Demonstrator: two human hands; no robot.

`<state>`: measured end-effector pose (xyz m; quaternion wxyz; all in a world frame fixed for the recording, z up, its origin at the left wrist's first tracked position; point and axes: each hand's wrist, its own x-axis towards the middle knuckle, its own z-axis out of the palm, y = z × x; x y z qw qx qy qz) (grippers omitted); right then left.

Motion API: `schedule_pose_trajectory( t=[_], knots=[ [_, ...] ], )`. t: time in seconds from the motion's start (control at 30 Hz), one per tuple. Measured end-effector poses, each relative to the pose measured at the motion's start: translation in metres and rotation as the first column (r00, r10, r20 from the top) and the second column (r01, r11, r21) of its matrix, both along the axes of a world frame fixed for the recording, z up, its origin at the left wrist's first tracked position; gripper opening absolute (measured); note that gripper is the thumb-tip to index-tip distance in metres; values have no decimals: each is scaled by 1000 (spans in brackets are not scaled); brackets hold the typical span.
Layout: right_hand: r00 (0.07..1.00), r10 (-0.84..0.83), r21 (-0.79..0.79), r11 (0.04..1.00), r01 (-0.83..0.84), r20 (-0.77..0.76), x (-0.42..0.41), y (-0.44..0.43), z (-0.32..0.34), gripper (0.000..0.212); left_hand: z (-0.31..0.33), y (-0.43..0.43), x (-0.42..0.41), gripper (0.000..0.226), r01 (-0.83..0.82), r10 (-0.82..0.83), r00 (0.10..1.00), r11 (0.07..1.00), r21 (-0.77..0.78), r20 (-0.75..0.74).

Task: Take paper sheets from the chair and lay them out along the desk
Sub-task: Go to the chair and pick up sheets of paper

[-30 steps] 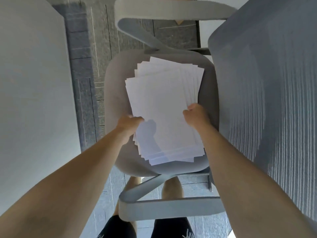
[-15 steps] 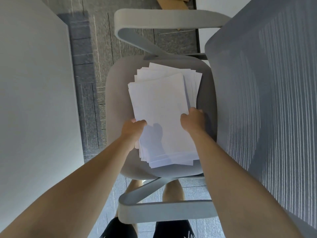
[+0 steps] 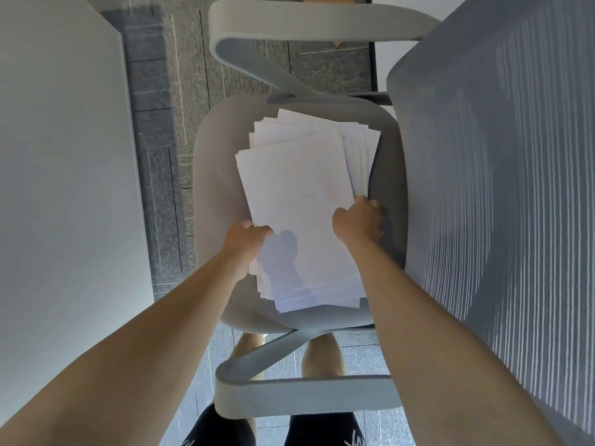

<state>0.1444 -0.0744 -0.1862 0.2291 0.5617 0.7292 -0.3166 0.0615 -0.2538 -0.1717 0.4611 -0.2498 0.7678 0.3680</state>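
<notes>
White paper, loose stack, held on two sides.

Left hand [image 3: 246,239]: fingers curled round the left long edge of the paper sheets [image 3: 299,194], knuckles up.
Right hand [image 3: 357,220]: fingers curled round the right long edge, roughly opposite.
Hands: apart, with the sheets' width between them, both clamped on the stack about halfway along its length.

Location of stack: on the grey seat of the chair [image 3: 215,188], near its middle. It cannot be told whether the underside has left the seat.
Condition of stack: untidy. Edges are fanned and corners stick out at the far end and the near end.

Hazards, judged from the above:
1. Shedding. The grip takes the edges only, so lower or skewed sheets lying outside the fingers would likely slide out on the lift and drop to the seat or to the carpet [image 3: 161,91].
2. Sagging. Both ends are unsupported, and a quick raise could bend the stack and spill it lengthwise.
3. Creasing. A hard squeeze to prevent hazard 1 would buckle the middle sheets.
4. Snagging. The near armrest [image 3: 299,394] crosses under the forearms and the backrest [image 3: 499,188] stands close on the right. A low swing toward the desk [image 3: 64,188], on the left, could clip the stack.

Remedy advised: square the edges and lift level.
</notes>
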Motion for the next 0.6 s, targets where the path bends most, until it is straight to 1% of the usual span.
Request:
schedule_pose_trajectory(
  t=[0.13,0.2,0.23,0.27,0.33,0.4,0.47,0.53,0.57,0.6],
  knots=[
    [997,-70,-3,998,71,9,-2,-1,-2,51,-8,-3,0,16,-20,20,1000,1000,7,1],
    [995,-98,-10,995,98,-4,-2,-3,-3,50,-8,-4,0,6,-31,31,1000,999,16,5],
    [994,-111,-10,994,111,-20,-2,-4,-4,50,-9,-4,0,6,-40,39,999,999,23,9],
    [991,-124,-16,992,123,-43,-2,-4,-5,51,-10,-5,-1,13,-53,52,999,998,29,11],
    [982,-164,-60,985,159,-97,-2,-6,-3,53,-9,-6,-1,15,-55,55,998,998,34,6],
    [965,-227,-125,969,211,-131,-3,-6,1,53,-9,-7,-2,6,-58,58,998,997,46,9],
    [959,-246,-167,961,222,-141,-3,-3,5,43,-7,-7,-4,15,-68,67,997,997,48,24],
    [965,-198,-216,963,160,-170,-2,0,10,20,-3,-8,-5,21,-70,70,997,997,28,20],
    [965,-181,-250,959,130,-191,-1,2,15,10,2,-9,-6,30,-83,83,996,996,26,24],
    [959,-179,-285,952,113,-218,-2,4,23,6,9,-11,-8,40,-103,101,994,994,35,41]
  ],
)
